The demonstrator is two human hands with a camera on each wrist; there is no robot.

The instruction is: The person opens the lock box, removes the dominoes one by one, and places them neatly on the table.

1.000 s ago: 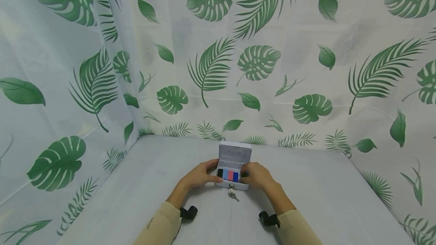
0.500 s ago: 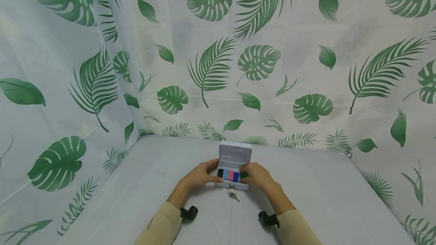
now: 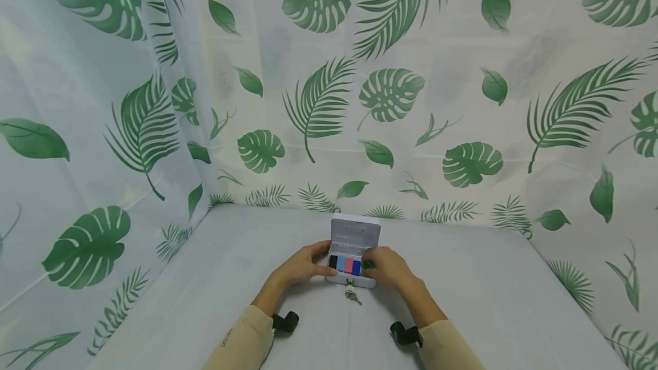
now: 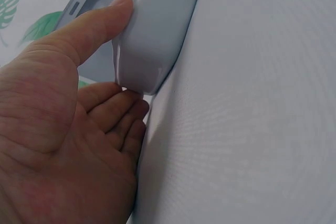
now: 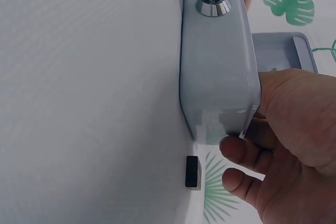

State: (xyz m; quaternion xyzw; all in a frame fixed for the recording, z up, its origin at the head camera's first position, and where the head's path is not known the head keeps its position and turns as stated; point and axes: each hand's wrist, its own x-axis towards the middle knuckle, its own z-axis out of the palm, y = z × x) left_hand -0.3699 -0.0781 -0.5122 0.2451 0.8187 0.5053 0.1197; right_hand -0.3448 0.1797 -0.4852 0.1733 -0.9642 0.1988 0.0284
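Observation:
A small grey-white metal cash box (image 3: 336, 280) stands on the table with its lid (image 3: 354, 233) raised. Inside, side by side, lie a black block (image 3: 333, 261), a light blue block (image 3: 340, 264), a pink block (image 3: 348, 265) and a dark blue block (image 3: 356, 268). My left hand (image 3: 301, 264) grips the box's left end, thumb over the front rim, fingers against the side wall. At the right end, my right hand (image 3: 386, 266) reaches in with thumb and forefinger around a green block (image 3: 367, 265), mostly hidden by them. Its other fingers (image 5: 239, 150) are outside the box wall.
Keys (image 3: 352, 296) hang from the lock (image 5: 213, 3) on the box's front. A small dark block (image 5: 192, 172) rests on the table beyond the box's right end. Leaf-printed cloth (image 3: 401, 176) rises behind the table (image 3: 257, 233).
My right thumb and forefinger have shifted slightly, and more of the green block shows between them. The left hand and the box stay in place.

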